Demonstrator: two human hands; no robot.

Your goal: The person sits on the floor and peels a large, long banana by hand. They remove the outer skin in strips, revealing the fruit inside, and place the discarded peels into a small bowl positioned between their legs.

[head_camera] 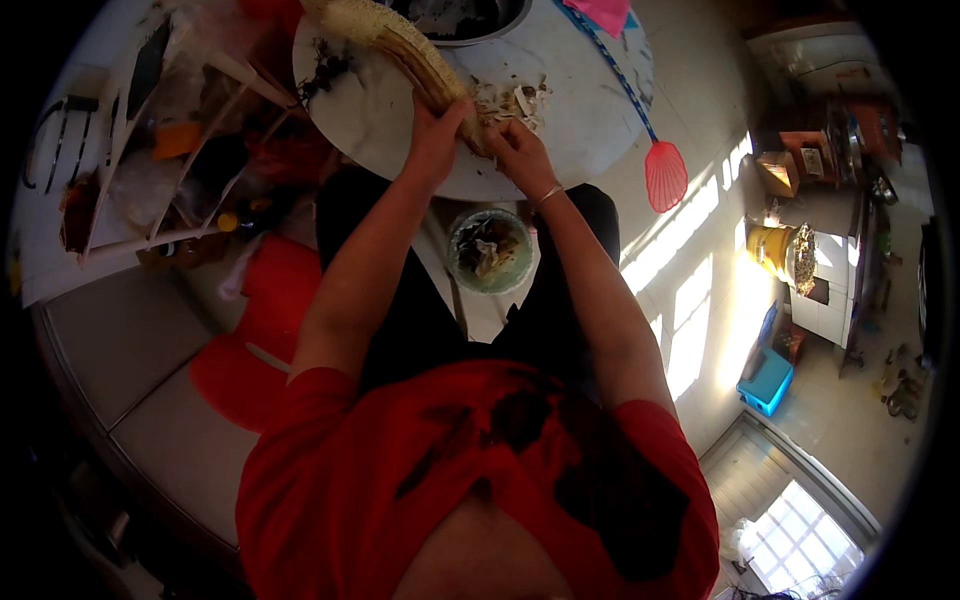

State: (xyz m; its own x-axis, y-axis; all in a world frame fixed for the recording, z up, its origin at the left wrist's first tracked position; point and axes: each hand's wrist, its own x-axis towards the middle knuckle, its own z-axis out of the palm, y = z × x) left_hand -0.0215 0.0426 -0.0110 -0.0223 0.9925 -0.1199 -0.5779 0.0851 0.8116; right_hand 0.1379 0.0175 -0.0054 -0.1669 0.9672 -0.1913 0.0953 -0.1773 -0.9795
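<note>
My left hand (436, 142) grips a long, pale brown fibrous gourd (409, 56), which looks like a dried luffa, near its lower end. It slants across the round marble-patterned table (592, 97), and its far end reaches the top of the view. At the near tip, the bent fingers of my right hand (521, 154) pinch the gourd's edge; what exactly lies between the fingertips is hidden. Dry, pale peel scraps (525, 103) are scattered on the tabletop just beyond my right hand. A metal basin (480, 36) with dark contents stands farther back.
A pale green waste bin (491, 281) with scraps inside sits between my knees. A red fly swatter (666, 176) overhangs the table's right edge. Dark, shrivelled stems (324, 71) lie on the left. A cluttered rack (161, 180) and a red plastic stool (262, 315) stand leftward.
</note>
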